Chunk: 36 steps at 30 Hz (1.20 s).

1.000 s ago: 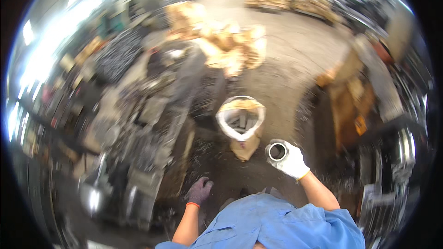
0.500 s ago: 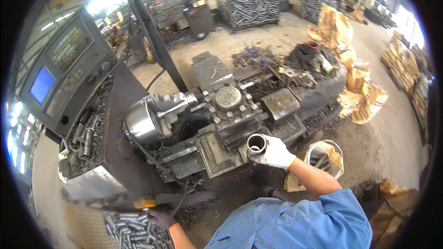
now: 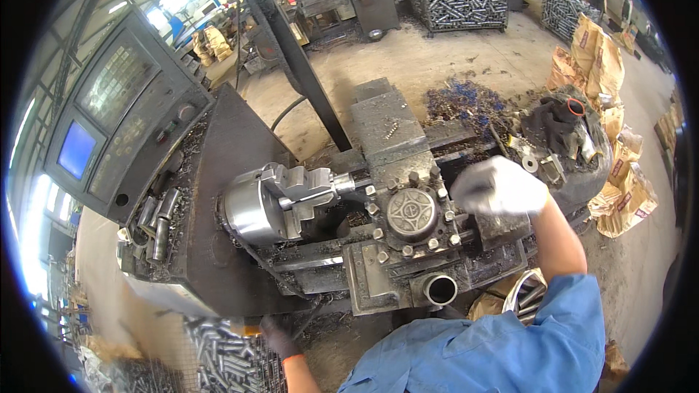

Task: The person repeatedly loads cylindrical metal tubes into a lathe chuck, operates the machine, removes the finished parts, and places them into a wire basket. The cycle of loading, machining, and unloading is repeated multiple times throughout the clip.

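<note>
My right hand (image 3: pixel 502 185), in a white glove, hangs over the right side of the tool post (image 3: pixel 411 212) on the lathe. Motion smears its fingers, so whether it holds anything is unclear. A short metal tube (image 3: pixel 441 290) stands with its round mouth up at the near edge of the carriage (image 3: pixel 371 292), apart from both hands. Low on the left, my left hand (image 3: pixel 279 338), in a dark glove with an orange cuff, is beside a small orange piece (image 3: pixel 246 330). Its fingers are mostly hidden. The shiny chuck (image 3: pixel 255 207) has a metal part (image 3: pixel 342 183) at its jaws.
A control panel (image 3: pixel 109 131) with a blue screen rises at left. Several metal tubes fill a wire basket (image 3: pixel 191 356) below it. A white bucket (image 3: pixel 530 292) with tubes stands at right. Paper sacks (image 3: pixel 626 189) and metal shavings (image 3: pixel 466 105) lie beyond the lathe.
My right hand has let go of the metal tube, which now stands on the carriage, and has moved up and right past the tool post. The view has shifted; my left hand stays low by the basket.
</note>
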### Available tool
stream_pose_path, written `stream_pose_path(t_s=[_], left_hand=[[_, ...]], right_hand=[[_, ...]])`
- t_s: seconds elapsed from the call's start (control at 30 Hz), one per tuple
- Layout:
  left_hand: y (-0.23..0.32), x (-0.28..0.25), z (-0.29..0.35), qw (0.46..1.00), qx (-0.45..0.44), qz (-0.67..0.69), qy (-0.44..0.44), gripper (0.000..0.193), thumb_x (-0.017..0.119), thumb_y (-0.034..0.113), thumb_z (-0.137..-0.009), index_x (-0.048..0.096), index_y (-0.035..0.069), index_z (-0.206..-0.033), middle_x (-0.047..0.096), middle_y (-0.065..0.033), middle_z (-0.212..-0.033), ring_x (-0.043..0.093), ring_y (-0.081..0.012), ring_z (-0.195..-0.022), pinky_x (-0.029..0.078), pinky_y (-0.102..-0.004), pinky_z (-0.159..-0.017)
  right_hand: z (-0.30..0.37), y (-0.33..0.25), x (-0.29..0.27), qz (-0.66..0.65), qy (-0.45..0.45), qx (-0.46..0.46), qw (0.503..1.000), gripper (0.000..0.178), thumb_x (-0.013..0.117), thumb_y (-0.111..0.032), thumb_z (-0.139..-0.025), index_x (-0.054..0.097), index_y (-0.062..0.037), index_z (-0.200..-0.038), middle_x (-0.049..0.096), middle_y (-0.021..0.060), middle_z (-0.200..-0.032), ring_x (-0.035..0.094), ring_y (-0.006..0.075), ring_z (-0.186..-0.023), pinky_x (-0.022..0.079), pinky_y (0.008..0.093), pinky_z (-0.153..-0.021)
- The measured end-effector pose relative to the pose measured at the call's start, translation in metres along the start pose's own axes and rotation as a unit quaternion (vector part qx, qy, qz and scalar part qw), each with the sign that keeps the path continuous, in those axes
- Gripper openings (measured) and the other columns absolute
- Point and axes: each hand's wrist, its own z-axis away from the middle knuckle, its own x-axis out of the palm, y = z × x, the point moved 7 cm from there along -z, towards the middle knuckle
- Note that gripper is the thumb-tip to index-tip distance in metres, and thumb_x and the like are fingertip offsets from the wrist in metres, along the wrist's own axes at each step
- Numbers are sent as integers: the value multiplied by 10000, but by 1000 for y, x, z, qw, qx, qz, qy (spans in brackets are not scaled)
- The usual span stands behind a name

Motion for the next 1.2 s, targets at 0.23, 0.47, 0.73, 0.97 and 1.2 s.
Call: stream_pose_path(t_s=[0.23,0.47,0.73,0.97,1.2], left_hand=[[360,44,-89,907,402,-112,59,762,684,424,-968,456,33,-1581,468,-212,-1631,380,-397,-1552,214,-605,-1298],[381,56,-114,888,424,-179,20,753,635,487,-972,475,72,-1579,470,-162,-1641,342,-379,-1573,191,-607,-1304],[375,61,-117,887,431,-160,38,759,669,473,-949,488,77,-1571,478,-175,-1629,366,-379,-1558,198,-611,-1300],[376,62,-113,885,432,-171,26,772,652,492,-955,489,62,-1575,479,-165,-1633,366,-372,-1562,161,-618,-1312],[375,56,-106,877,449,-140,95,789,694,481,-902,519,62,-1548,497,-183,-1598,376,-403,-1544,219,-635,-1282]], right_hand=[[-217,30,76,192,-125,-29,973,628,798,-461,-841,715,-70,-1325,770,175,-1232,753,334,-1083,594,417,-956],[-268,62,200,243,-333,92,907,526,831,-404,-740,735,26,-1027,772,254,-962,760,392,-909,590,485,-815],[-238,99,170,-57,-519,328,788,419,858,-349,-848,783,-1,-1070,805,168,-993,790,189,-968,645,402,-782],[-260,77,179,171,-393,116,896,508,885,-471,-743,803,11,-880,779,166,-827,726,298,-726,569,438,-704],[-167,109,36,93,-5,123,988,742,860,-401,-746,641,10,-1324,742,192,-1268,775,309,-978,648,412,-850]])
